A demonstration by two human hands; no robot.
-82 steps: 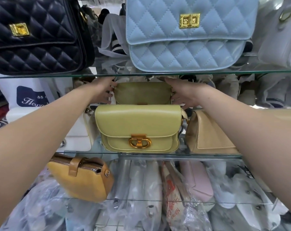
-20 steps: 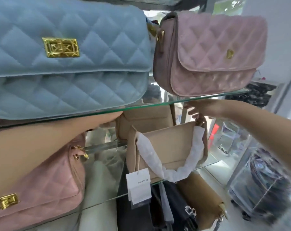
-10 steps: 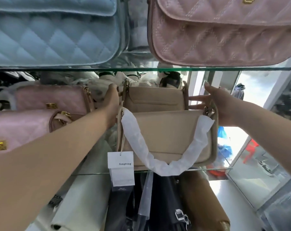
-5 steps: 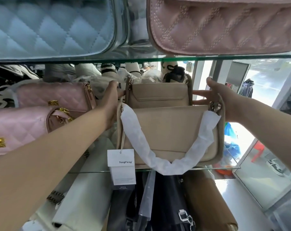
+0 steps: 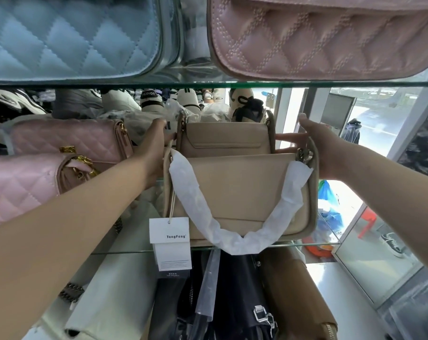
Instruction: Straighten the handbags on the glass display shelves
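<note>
Middle glass shelf (image 5: 325, 244): 2 beige bags, front beige bag (image 5: 242, 192) and rear beige bag (image 5: 222, 138), plus 2 pink quilted bags (image 5: 60, 153) left. Left hand (image 5: 154, 153) and right hand (image 5: 321, 148) flank the rear one, fingers open, touching its sides, no closed grip. 1 hang tag (image 5: 170, 230).

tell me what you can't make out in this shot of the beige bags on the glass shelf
All in the head view:
- Rear beige bag: lower half hidden by the front beige bag.
- Left hand and right hand: fingertips hidden behind the bags, so the grip cannot be judged.
- Hang tag: print below the brand name too small.
- Blue quilted bag and pink quilted bag: tops cut off by the frame.
</note>
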